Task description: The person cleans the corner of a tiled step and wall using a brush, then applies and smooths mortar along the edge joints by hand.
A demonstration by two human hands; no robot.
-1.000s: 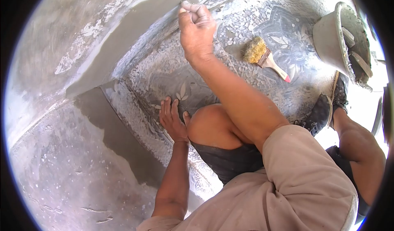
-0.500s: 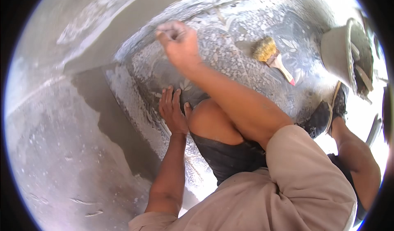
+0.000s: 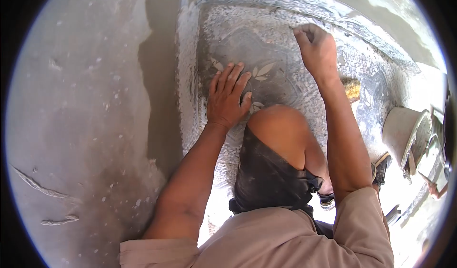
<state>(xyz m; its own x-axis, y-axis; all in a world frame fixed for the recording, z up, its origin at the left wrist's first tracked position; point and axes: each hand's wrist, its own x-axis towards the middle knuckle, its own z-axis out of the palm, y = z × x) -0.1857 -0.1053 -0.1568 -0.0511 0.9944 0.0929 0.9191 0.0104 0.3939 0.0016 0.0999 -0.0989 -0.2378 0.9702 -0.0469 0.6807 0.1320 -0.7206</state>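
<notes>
My left hand (image 3: 228, 94) lies on a dark floor tile with a pale leaf pattern (image 3: 263, 71), its fingers stretched out. Over the rough, pebbly part of the floor (image 3: 281, 44), near the far wall's foot, is my right hand (image 3: 318, 51). Its fingers are curled into a pinch; whatever they may hold is too small or hidden to name. A brush with yellow bristles (image 3: 352, 90) lies on the floor just past my right forearm, which hides part of it. My bent knee (image 3: 278, 130) is between my arms.
A cement-smeared bucket (image 3: 402, 132) stands tilted at the right. Damp grey plaster (image 3: 162, 77) borders the floor on the left, beside a speckled grey wall (image 3: 85, 101). At the lower right edge, part of another person's hand (image 3: 434, 191) seems to show.
My view has turned, so the floor and bucket appear rotated. My right hand has moved away from the wall corner, rightward along the far edge. My left hand still rests on the tile.
</notes>
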